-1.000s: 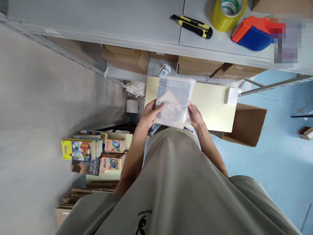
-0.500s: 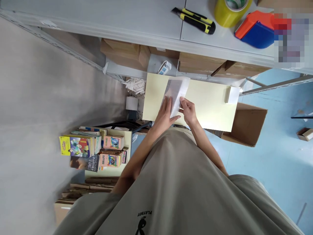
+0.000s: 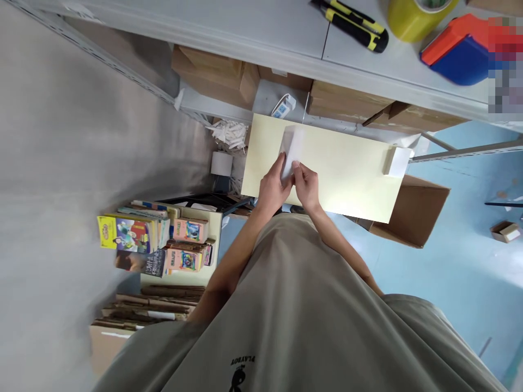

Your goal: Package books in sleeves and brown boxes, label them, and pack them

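Observation:
Between my hands is a slim oblong packet (image 3: 289,155) in whitish, see-through wrapping, held over the pale yellow tabletop (image 3: 347,174). My left hand (image 3: 273,188) is closed round its near left side, with the thumb hidden. On the other side, my right hand (image 3: 306,186) pinches the near right edge, thumb on top. What lies inside the wrapping cannot be made out. A small white box (image 3: 397,161) sits at the tabletop's right end.
Above, a grey shelf (image 3: 245,32) carries a utility knife (image 3: 355,24), yellow tape roll (image 3: 417,19) and red-and-blue tape dispenser (image 3: 457,51). Cartons (image 3: 347,100) and a power strip (image 3: 284,106) lie beneath. An open carton (image 3: 420,209) stands right; books (image 3: 134,234) are at left.
The wide loose sheet has been folded in, so the packet looks narrower. My hands have come closer together, the left now gripping its side instead of lying flat. The view has shifted slightly.

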Tool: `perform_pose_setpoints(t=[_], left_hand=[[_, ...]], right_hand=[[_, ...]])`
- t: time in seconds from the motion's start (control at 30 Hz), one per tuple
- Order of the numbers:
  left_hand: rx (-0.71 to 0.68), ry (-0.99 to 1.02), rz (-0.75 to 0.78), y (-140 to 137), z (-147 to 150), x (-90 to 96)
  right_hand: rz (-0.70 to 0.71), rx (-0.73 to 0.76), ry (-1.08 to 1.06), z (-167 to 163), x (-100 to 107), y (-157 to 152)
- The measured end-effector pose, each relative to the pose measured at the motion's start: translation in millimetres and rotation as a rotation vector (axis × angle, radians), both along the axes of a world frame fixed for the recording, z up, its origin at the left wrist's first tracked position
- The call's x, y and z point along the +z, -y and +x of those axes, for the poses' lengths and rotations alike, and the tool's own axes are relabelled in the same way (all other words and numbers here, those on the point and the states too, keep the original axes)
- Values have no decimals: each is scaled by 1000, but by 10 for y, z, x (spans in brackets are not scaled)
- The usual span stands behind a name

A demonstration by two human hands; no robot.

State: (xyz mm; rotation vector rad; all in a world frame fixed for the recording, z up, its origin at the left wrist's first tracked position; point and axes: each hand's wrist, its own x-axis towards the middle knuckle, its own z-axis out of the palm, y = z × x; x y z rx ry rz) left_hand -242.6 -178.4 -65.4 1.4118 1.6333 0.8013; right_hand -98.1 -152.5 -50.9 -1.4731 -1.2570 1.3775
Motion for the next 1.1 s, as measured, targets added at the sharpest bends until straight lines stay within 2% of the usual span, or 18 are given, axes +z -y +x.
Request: perform_pose_setpoints(t=[0.23,0.37,0.5,0.6,0.67,0.77,0.83,0.93,1.03,1.1], left_hand=[[71,162,-53,-29,-192,-60],[127,218,-87,-97,-340,-190],[295,354,-141,-218,-624,-512],[393,590,-292,-323,-891,-798],[396,719,-380,-389,-1052,-974],[362,786,-423,-507,-1228,-1239],[325,792,-436,-617,-1298,-1433],[240,763,-416,-841,-1345,-1730],[116,590,-377,-1094,-1335,-1969],[79,428,-392,-1230,-1306,-2065]], right_hand=[[-75,22,7,-221,-145,2],[-143,29,-21,-417,-276,-20],[-155,81,-35,-494,-521,-118],[-103,41,156,-390,-856,-234],[-191,-21,244,-316,-1113,-294],[-347,25,127,-312,-1440,-344],[-350,58,71,-380,-1588,-378],[-354,-13,93,-505,-1732,-468],[-401,-88,113,-591,-1833,-575],[-421,-100,127,-620,-1878,-625]])
